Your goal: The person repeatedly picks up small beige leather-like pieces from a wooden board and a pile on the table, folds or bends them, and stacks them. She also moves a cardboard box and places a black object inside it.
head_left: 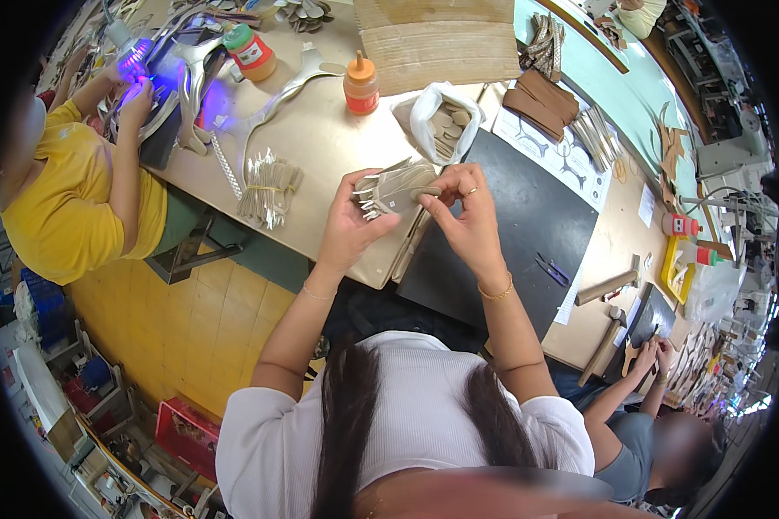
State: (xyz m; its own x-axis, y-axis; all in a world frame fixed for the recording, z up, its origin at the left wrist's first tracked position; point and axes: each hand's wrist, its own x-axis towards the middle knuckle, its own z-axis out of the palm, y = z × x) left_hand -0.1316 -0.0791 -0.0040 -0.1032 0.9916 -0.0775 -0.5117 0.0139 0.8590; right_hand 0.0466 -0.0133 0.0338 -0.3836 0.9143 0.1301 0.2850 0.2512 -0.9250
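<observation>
My left hand (pixel 352 227) is wrapped round a bundle of flat beige-grey strips (pixel 394 189) with white ends, which look like leather pieces. At the bundle's right end, the fingers of my right hand (pixel 466 213) pinch the rounded tip of one strip. Both hands are above the table's near edge, beside a black mat (pixel 511 233). To the left lies a similar bundle (pixel 269 189) tied with a yellowish band. Just beyond my right hand stands a white plastic bag (pixel 426 111) with small beige oval pieces (pixel 447 126) inside.
An orange squeeze bottle (pixel 361 86) and a green-lidded jar (pixel 249 54) stand beyond my hands. Purple-handled snips (pixel 552 270) rest on the mat; a hammer (pixel 604 339) lies further right. A person in yellow (pixel 78 195) works under a violet lamp at left, another person (pixel 636 450) at lower right.
</observation>
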